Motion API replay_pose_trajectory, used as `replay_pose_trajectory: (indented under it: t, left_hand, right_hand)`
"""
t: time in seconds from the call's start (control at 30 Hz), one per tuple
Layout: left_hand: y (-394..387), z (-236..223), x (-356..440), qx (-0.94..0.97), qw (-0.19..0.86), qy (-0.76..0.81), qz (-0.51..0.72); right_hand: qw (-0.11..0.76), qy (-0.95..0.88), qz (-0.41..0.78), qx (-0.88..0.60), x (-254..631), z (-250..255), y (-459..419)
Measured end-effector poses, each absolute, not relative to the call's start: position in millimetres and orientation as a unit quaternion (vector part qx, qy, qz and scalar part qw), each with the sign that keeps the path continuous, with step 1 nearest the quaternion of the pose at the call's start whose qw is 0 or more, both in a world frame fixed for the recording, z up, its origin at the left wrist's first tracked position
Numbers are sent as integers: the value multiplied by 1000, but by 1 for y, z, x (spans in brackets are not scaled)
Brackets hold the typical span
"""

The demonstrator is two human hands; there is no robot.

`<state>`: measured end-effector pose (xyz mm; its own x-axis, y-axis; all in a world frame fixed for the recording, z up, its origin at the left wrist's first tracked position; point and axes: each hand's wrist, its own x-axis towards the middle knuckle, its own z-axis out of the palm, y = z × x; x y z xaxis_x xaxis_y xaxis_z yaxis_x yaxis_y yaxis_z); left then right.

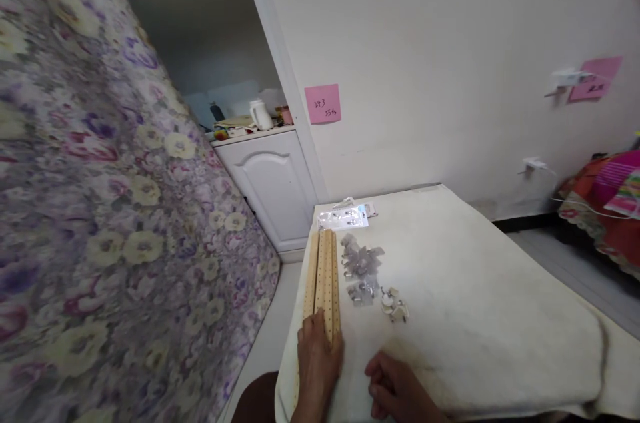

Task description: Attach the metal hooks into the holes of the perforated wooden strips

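Long pale wooden strips with rows of holes (326, 263) lie side by side along the left side of the table. My left hand (319, 353) is closed over their near part, thumb on the right side and fingertips across the top. To the right, my right hand (393, 383) rests low over the table near its front edge, fingers curled in, with nothing visible in it. Beyond it lies a small pile of whitish and metal pieces (395, 305). Several small clear bags with metal parts (361, 263) are heaped beside the strips.
Clear plastic packaging (343, 217) lies at the table's far left corner. A pale cloth covers the table (465, 290), which stands against the wall. A floral curtain (125, 210) hangs at left, beside a white cabinet (270, 183). Pink notes (323, 104) are stuck on the wall.
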<state>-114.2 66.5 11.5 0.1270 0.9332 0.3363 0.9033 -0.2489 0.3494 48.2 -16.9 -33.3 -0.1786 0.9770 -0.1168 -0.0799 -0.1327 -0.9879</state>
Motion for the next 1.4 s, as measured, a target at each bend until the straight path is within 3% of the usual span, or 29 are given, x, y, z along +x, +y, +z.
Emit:
replay_pose_trajectory:
  t: [0.4, 0.6, 1.03, 1.23, 1.4]
  left_hand:
    - [6, 8, -97, 774, 82, 528, 339]
    - [-13, -14, -71, 812, 161, 469, 307]
    - [-17, -33, -56, 793, 143, 481, 344]
    - [-15, -24, -58, 789, 169, 489, 330]
    - [-19, 7, -53, 779, 270, 476, 304]
  right_hand:
    - [461, -495, 563, -475, 63, -31, -31]
    - [485, -522, 458, -531, 105, -23, -37]
    - [485, -523, 438, -548, 116, -27, -35]
    - [496, -494, 485, -524, 118, -21, -38]
    - [522, -460, 517, -499, 122, -6, -42]
